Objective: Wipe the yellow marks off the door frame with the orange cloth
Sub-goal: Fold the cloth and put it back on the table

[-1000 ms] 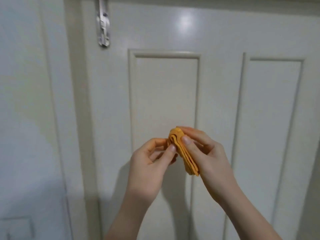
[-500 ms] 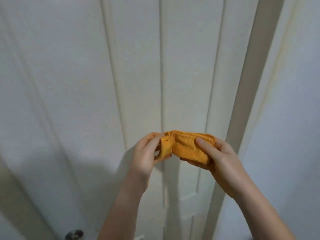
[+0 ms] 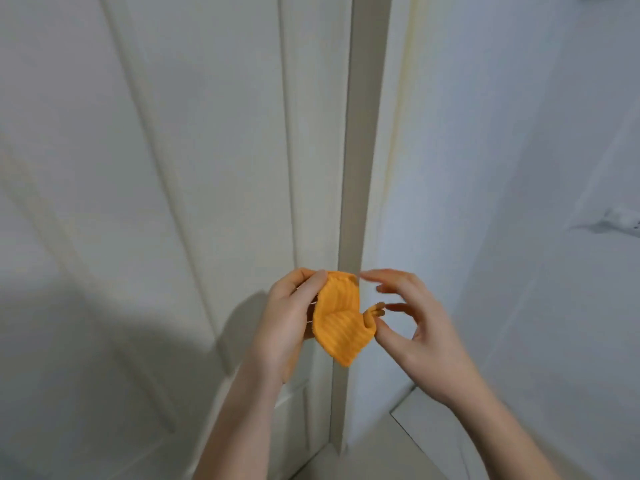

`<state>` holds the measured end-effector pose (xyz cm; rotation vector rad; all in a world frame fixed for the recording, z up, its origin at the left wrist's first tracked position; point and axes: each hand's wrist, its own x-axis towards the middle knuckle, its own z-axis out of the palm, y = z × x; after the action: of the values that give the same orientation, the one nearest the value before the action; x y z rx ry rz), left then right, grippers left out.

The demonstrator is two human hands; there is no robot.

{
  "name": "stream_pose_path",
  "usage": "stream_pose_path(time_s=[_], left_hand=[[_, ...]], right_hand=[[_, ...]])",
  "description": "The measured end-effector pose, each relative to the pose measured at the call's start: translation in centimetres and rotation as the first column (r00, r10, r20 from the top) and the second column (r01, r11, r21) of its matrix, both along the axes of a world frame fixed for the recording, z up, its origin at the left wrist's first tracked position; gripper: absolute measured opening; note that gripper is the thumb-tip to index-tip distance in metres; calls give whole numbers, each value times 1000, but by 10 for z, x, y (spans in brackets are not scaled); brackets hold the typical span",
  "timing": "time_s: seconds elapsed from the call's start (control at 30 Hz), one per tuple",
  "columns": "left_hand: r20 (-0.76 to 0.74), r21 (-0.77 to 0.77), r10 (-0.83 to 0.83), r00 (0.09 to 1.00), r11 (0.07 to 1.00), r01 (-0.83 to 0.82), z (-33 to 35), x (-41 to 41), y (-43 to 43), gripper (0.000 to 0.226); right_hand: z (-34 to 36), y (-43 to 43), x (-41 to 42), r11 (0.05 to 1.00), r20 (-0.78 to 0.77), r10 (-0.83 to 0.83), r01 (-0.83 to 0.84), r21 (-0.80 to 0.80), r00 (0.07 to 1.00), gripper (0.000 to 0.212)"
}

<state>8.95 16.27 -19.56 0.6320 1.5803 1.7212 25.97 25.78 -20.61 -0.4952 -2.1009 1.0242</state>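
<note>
Orange cloth (image 3: 341, 323), ribbed and loosely folded, sits low in the middle of the view between two bare hands raised in front of the door edge. Left hand (image 3: 289, 327) grips its left side, thumb pressed over the top fold and the other fingers curled behind the fabric. Right hand (image 3: 420, 336) meets it from the other side: the thumb and one lower finger pinch the cloth's small twisted right corner, while the upper fingers are spread apart and free of it, blurred by motion. The lower point of the cloth hangs free below both hands. Just behind the cloth runs the door frame (image 3: 360, 150), a narrow upright beige strip that the cloth overlaps in the view; whether they touch cannot be told. Faint yellow marks (image 3: 404, 84) streak the pale moulding along the right of that strip, well above the hands. Left of the frame stands a white panelled door (image 3: 207, 133); to the right a plain white wall (image 3: 519, 150) carries a small blurred fitting (image 3: 620, 218).
</note>
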Motion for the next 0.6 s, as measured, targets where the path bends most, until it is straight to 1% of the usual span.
stream_pose_path(time_s=[0.07, 0.13, 0.2, 0.23, 0.3, 0.37, 0.4, 0.47, 0.5, 0.6], left_hand=[[33, -26, -26, 999, 999, 26, -1, 2, 12, 33], [56, -47, -42, 998, 998, 45, -1, 1, 25, 31], [72, -51, -27, 997, 998, 31, 0, 0, 34, 26], [79, -53, -29, 996, 998, 34, 0, -1, 40, 23], [89, -68, -53, 995, 996, 60, 1, -2, 51, 20], [98, -69, -98, 990, 992, 105, 2, -4, 62, 20], [102, -66, -122, 987, 989, 129, 2, -6, 68, 20], [128, -58, -162, 979, 984, 170, 0, -8, 80, 18], [140, -58, -178, 974, 980, 188, -2, -9, 85, 17], [159, -50, -224, 962, 971, 234, -7, -9, 98, 11]], right_hand=[[-8, 0, 3, 999, -56, -39, 38, -20, 998, 49], [-16, -1, 6, 990, -111, -143, 142, -15, 983, 42], [-24, -7, 8, 983, -131, -183, 184, -1, 974, 35], [-27, -10, 8, 977, -129, -208, 212, 17, 970, 35], [-33, -15, 4, 950, -82, -284, 292, 111, 955, 44], [-40, -17, -4, 890, -12, -389, 379, 255, 921, 61], [-42, -16, -8, 862, 11, -432, 409, 299, 902, 67], [-49, -12, -12, 823, 27, -493, 457, 337, 870, 69], [-53, -11, -12, 799, 7, -526, 491, 346, 850, 63], [-63, -10, -9, 727, -92, -631, 628, 278, 771, 29]])
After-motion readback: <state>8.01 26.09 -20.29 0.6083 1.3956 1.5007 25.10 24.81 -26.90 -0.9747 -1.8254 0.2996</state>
